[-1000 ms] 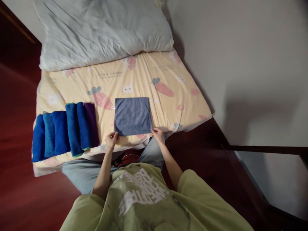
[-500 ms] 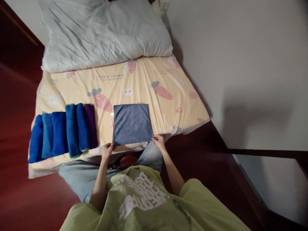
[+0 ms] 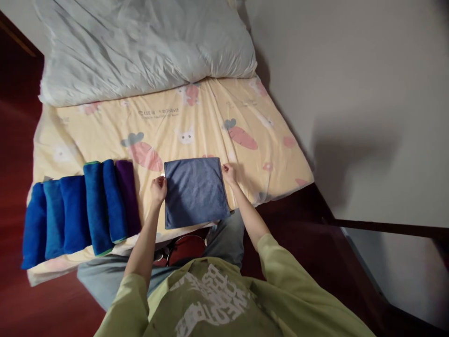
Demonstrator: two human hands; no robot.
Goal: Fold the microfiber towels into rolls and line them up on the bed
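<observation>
A grey-blue cloth (image 3: pixel 194 194) lies flat and roughly square near the front edge of the bed. My left hand (image 3: pixel 159 189) is beside its left edge, fingers curled together, close to a small white tag. Across from it, my right hand (image 3: pixel 229 174) is just off the upper right edge, its fingers also drawn together. Neither hand shows anything held. To the left, several rolled cloths stand in a row: blue ones (image 3: pixel 73 213) and a purple one (image 3: pixel 128 196).
The bed's yellow sheet (image 3: pixel 196 117) has carrots and rabbits printed on it. A bunched pale quilt (image 3: pixel 147 47) covers the far end. A wall (image 3: pixel 351 93) rises on the right, and dark red floor (image 3: pixel 10 154) shows on the left.
Both hands have let go of the cloth's near corners and moved forward along its sides. The view has shifted, so the bed and cloth appear nearer.
</observation>
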